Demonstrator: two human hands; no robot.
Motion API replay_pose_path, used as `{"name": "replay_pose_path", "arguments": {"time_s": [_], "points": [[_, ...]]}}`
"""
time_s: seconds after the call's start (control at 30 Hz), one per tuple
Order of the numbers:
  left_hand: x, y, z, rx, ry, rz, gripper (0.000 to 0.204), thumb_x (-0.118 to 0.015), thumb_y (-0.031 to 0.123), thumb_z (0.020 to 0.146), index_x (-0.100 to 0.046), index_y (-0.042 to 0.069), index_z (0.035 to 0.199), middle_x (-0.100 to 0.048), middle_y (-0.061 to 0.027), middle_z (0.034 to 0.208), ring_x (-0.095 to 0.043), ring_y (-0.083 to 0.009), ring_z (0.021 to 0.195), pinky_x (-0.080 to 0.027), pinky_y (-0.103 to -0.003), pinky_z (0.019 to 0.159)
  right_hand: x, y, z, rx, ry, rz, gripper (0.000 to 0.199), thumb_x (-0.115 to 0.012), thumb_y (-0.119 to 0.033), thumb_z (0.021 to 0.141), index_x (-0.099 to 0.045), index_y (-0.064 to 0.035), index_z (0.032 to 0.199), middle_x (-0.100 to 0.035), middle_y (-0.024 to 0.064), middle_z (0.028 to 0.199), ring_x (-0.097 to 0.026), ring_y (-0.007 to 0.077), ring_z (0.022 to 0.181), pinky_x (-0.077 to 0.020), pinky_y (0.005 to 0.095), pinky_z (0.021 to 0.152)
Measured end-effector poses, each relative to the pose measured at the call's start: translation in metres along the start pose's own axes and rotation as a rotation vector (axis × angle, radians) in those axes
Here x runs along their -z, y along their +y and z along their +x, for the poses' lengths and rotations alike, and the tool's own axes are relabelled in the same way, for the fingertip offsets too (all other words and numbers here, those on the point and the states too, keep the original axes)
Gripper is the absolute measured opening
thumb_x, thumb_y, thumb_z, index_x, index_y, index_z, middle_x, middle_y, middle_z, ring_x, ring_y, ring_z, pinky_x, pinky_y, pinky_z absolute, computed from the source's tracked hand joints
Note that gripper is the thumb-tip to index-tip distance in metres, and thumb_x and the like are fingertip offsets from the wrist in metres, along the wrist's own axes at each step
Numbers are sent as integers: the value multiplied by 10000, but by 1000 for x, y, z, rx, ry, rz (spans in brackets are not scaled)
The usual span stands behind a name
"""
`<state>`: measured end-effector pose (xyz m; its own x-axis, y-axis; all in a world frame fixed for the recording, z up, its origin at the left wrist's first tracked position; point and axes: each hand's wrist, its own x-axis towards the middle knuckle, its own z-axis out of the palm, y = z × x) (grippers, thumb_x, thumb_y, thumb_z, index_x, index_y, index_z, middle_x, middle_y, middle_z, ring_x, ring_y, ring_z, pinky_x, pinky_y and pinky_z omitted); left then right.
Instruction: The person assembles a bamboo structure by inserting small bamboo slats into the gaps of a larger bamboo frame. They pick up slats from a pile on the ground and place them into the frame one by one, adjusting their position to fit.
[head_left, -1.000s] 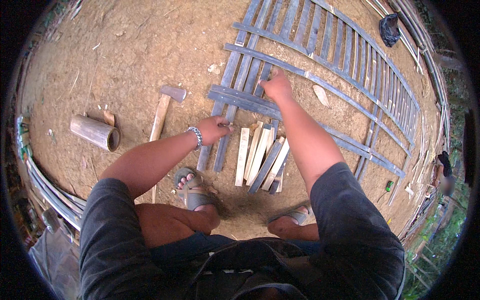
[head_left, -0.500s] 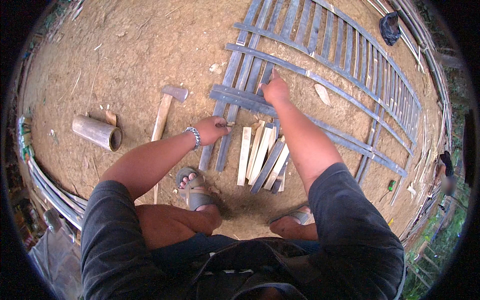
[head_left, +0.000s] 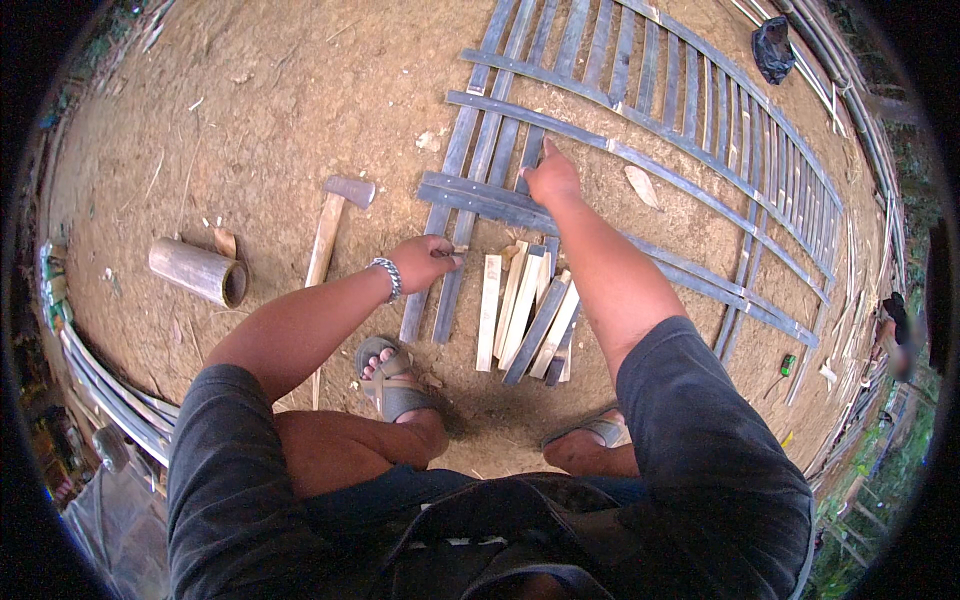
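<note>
A lattice of dark bamboo slats [head_left: 545,75] lies on the dirt in front of me, its long strips crossing shorter ones. My right hand [head_left: 553,180] has its thumb and forefinger on either side of a short bamboo slat [head_left: 533,148], just beyond a doubled cross strip [head_left: 483,199]. Nearer to me, my left hand [head_left: 425,262] is closed beside the lower ends of two slats. Its fingertips pinch close to a pale notch, and what they hold is too small to make out. Between my arms lies a loose pile of split bamboo pieces [head_left: 515,318], mostly pale, some dark.
To the left lie an axe [head_left: 328,225] with a wooden handle and a hollow bamboo section [head_left: 195,271]. My sandalled feet stand below the pile. A black plastic bag [head_left: 773,50] sits far right, and a small green object [head_left: 787,366] lies near the lattice's right end.
The view has shifted very slightly. Both hands keep their places on or beside the same slats.
</note>
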<state>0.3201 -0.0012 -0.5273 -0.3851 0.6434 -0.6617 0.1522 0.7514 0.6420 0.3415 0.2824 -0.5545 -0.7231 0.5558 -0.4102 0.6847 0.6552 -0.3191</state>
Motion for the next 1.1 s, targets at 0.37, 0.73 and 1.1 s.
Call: {"name": "replay_pose_path", "arguments": {"time_s": [0.37,0.73,1.1], "points": [[-5,0,10,20,-54,-36,608,-632,471,909,-605,-10,1280,-664,-226,1211,-642,-319,1127,-489,-365,983,10,26,-35,48,163,245,706,-742,-295,830,-465,-28,1422,-646,237,1211,-619,389,1128,-488,445,988],[29,54,58,-400,184,610,498,-624,352,919,-584,27,1294,-612,-182,1251,-550,-352,1212,-431,-427,1052,5,21,-52,37,84,211,529,-707,-239,849,-571,-90,1338,-651,222,1199,-621,387,1125,-500,462,969],[42,62,90,-484,207,1057,822,-532,547,937,-274,51,1540,-194,-103,1633,-152,-320,1507,-136,-521,1224,-3,-2,-42,6,72,170,627,-711,-255,855,-484,-109,1421,-652,222,1198,-636,383,1100,-502,461,969]]}}
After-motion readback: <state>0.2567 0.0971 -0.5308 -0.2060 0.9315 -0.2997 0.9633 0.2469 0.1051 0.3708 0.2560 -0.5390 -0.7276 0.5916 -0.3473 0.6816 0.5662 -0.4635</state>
